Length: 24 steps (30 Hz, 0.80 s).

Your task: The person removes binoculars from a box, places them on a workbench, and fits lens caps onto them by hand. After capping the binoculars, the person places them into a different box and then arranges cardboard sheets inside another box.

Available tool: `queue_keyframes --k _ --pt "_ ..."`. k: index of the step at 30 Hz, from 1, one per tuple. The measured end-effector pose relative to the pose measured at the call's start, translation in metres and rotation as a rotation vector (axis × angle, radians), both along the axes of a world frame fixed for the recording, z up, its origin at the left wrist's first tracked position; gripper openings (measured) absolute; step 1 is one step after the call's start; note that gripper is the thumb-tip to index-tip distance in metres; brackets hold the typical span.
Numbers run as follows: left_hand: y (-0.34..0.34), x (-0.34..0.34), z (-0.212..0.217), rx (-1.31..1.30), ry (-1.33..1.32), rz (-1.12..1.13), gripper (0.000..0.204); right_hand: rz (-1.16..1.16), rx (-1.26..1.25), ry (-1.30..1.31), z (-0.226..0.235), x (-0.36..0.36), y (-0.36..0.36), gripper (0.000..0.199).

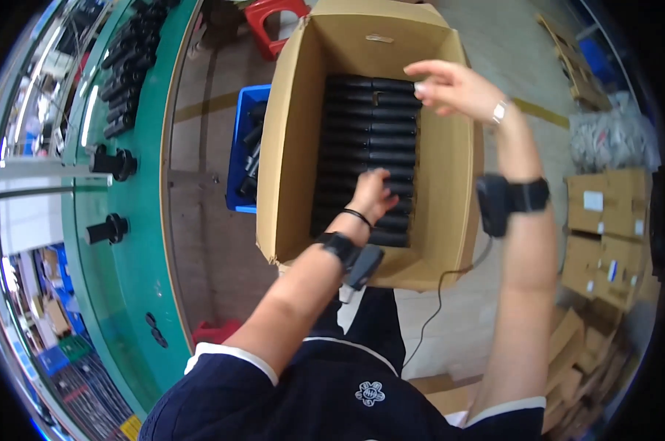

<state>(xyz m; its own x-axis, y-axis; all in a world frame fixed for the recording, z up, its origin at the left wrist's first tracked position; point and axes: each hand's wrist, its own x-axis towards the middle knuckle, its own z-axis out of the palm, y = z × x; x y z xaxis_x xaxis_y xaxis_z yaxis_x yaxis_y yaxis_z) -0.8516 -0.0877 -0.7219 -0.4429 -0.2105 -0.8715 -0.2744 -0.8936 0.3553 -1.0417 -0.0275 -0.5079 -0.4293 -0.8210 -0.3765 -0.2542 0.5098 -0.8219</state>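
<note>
A large open cardboard box (439, 213) stands in front of me. Inside lie black cylinders (347, 140), packed side by side in two columns. My left hand (373, 197) reaches over the lower part of the columns, fingers bent and apart. Nothing shows in it, and whether it touches the cylinders I cannot tell. Up by the far right side of the box, my right hand (453, 92) is raised with its fingers spread and no object in it.
On the left runs a green workbench (130, 283) carrying black cylindrical parts (123, 88) and dark glasses (156, 330). A blue crate (240, 136) with black parts stands beside the box; a red stool (273, 22) is beyond. Stacked cartons (604, 228) line the right. A cable (440, 294) hangs near me.
</note>
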Motion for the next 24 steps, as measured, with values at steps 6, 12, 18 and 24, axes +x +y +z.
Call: queue_keyframes --k 6,12,18,24 --pt "0.041 0.021 -0.153 0.165 -0.545 0.094 0.047 -0.271 0.167 -0.066 -0.218 -0.056 -0.078 0.028" --pt "0.074 0.05 -0.262 0.269 -0.707 0.257 0.06 0.055 0.576 0.13 -0.429 -0.02 -0.025 0.032" --pt "0.112 0.074 -0.318 0.161 -0.961 0.46 0.076 0.114 0.614 0.382 -0.479 0.008 -0.022 0.052" --pt "0.122 0.026 -0.276 0.021 -1.14 0.304 0.072 0.224 0.609 0.742 -0.5 -0.001 0.009 0.061"
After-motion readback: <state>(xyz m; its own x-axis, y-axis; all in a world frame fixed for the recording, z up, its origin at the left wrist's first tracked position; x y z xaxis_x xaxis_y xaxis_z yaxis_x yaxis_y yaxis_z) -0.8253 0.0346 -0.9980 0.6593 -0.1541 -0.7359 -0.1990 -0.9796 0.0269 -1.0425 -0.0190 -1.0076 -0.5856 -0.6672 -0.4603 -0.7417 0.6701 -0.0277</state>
